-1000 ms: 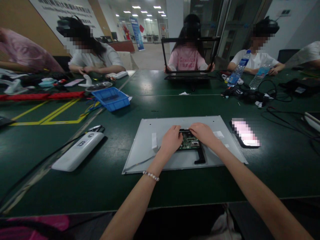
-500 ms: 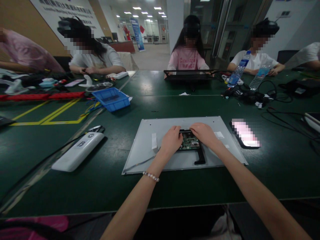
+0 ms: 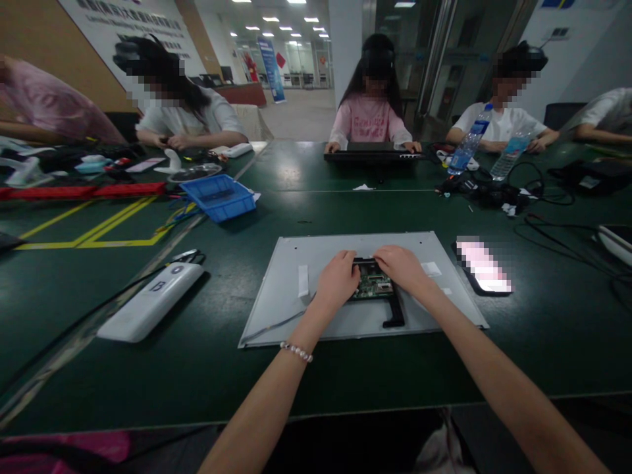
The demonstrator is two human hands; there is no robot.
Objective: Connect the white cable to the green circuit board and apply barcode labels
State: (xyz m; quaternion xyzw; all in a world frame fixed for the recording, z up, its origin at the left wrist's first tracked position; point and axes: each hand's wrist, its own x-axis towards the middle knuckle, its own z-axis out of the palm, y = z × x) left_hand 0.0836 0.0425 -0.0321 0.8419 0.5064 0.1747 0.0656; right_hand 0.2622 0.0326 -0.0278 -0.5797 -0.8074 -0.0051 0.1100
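A flat grey-white panel (image 3: 276, 283) lies before me. Over its middle sits a black plastic frame (image 3: 394, 313) with a green circuit board (image 3: 374, 283) inside it. My left hand (image 3: 338, 280) is closed around the frame's left side, thumb by the board. My right hand (image 3: 402, 264) grips the far right corner with bent fingers. Both hands cover parts of the frame, and their fingertips are partly hidden. A grey cable (image 3: 274, 326) runs from under my left wrist to the panel's near left corner.
Left of the panel lies a white power bank (image 3: 153, 299) with a cable; to the right is a phone (image 3: 484, 266). Farther off are a blue tray (image 3: 220, 197), two water bottles (image 3: 471, 138) and tangled black cables (image 3: 488, 191). Several people sit around the green table (image 3: 306, 382).
My hands stay in almost the same place on the frame. Across the table, a person's black panel has tilted, and that person's hands now show at its two ends.
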